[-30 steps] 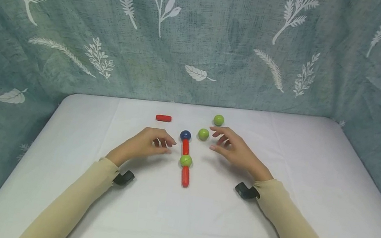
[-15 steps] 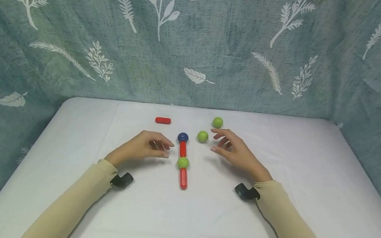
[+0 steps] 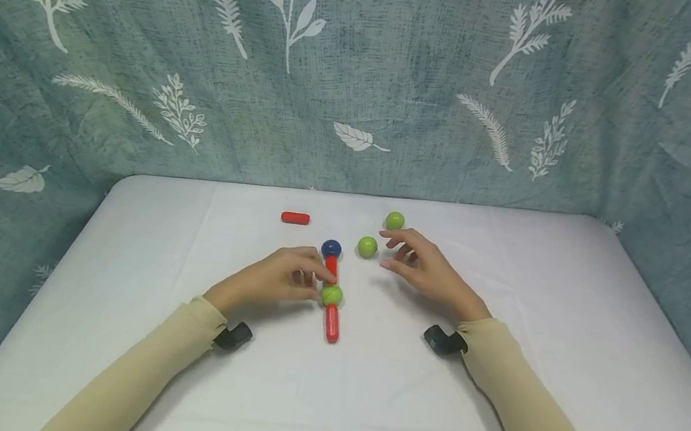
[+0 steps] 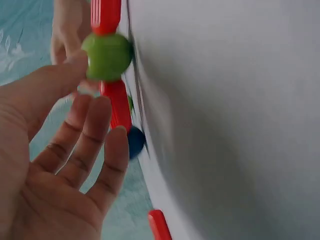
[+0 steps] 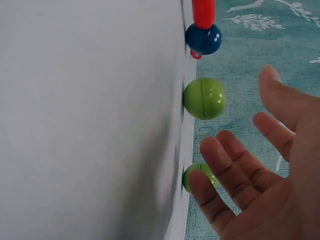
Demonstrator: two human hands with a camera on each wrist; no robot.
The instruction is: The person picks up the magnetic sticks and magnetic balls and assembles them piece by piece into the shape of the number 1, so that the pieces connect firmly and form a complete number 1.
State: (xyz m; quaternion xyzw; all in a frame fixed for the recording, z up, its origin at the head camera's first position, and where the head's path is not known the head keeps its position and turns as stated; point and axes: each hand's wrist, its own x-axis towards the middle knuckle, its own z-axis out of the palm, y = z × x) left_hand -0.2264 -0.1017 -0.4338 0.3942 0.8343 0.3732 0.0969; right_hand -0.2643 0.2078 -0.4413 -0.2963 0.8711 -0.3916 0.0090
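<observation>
A chain lies on the table: a blue ball, a red rod, a green ball and a second red rod. At its middle is my left hand, the thumb tip right at the green ball's left side and the index finger over the upper rod. In the left wrist view the other fingers of the left hand are loosely spread, not wrapped round the chain. My right hand hovers with relaxed, parted fingers, holding nothing, beside a loose green ball.
Another green ball sits farther back, just beyond the right fingertips. A loose red rod lies at the back left. White cloth covers the table, and a green patterned curtain hangs behind its far edge.
My left hand has moved right from beside the chain to its green ball and upper rod. The right hand has barely shifted; the balls and rods lie as they did half a second ago.
</observation>
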